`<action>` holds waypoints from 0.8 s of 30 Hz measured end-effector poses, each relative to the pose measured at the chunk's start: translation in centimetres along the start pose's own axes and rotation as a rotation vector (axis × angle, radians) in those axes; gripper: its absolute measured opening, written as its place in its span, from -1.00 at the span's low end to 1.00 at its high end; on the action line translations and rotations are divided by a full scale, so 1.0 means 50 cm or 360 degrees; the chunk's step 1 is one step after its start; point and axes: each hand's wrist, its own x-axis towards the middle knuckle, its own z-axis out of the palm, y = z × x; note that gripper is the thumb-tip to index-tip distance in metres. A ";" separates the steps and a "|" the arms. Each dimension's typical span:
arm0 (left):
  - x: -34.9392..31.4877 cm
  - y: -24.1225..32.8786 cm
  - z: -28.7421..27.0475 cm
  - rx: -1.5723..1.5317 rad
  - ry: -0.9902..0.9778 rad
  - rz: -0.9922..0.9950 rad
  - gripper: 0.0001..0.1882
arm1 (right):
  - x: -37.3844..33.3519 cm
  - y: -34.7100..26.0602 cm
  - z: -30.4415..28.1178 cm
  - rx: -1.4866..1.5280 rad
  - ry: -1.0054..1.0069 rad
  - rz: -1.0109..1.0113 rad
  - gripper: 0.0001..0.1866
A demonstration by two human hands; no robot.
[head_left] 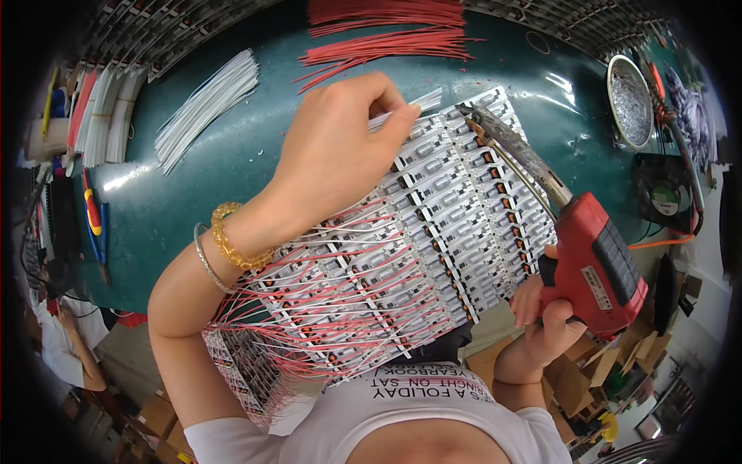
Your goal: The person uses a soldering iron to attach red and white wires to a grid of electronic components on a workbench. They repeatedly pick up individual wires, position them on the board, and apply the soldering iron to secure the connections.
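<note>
My left hand [340, 151] pinches a small bunch of white wires [429, 100], their ends sticking out past the fingertips over the far edge of a circuit board panel [456, 220]. The panel is white, with rows of small components. Many red and white wires [340, 286] trail from its left part toward my body. In my right hand [541, 317] is a red soldering gun [599, 267], fingers wrapped round its handle. Its dark tip reaches the panel's far edge, a little right of the white wires; whether it touches is unclear.
A loose bundle of white wires [209, 104] lies at the left, with red wires [386, 50] at the back. A metal bowl [630, 100] and a small black fan [661, 189] stand right. Pliers [94, 216] lie left. Beyond the table's left edge, another person [73, 344] is partly visible.
</note>
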 end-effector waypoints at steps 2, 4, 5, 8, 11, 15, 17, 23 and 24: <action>0.000 0.009 -0.006 0.0143 0.0258 0.0241 -0.84 | -0.001 -0.006 -0.004 0.0005 0.0026 0.0009 -0.17; -0.004 0.018 -0.018 0.0446 0.0432 0.0545 -0.83 | -0.003 -0.016 -0.014 -0.0015 0.0018 0.0051 -0.16; -0.010 0.028 -0.019 0.0404 0.0315 0.0469 -0.84 | -0.004 -0.015 -0.020 0.0023 -0.0011 0.0063 -0.16; -0.026 0.036 -0.004 0.0180 0.0062 0.0321 -0.85 | -0.008 -0.019 -0.029 0.0084 -0.0058 0.0091 -0.15; -0.027 0.025 0.015 0.0364 0.0084 0.0330 -0.84 | -0.014 -0.020 -0.023 0.0038 -0.0019 0.0103 -0.15; -0.027 0.024 0.023 0.0457 0.0135 0.0453 -0.82 | -0.016 -0.012 -0.019 0.0005 0.0003 0.0104 -0.17; -0.026 0.023 0.025 0.0497 0.0142 0.0465 -0.82 | -0.016 -0.005 -0.019 -0.0011 0.0026 0.0106 -0.19; -0.025 0.021 0.022 0.0495 0.0125 0.0499 -0.83 | -0.017 -0.005 -0.015 -0.0024 0.0040 0.0116 -0.27; -0.025 0.020 0.023 0.0496 0.0131 0.0503 -0.83 | -0.020 -0.002 -0.016 -0.0012 0.0047 0.0109 -0.28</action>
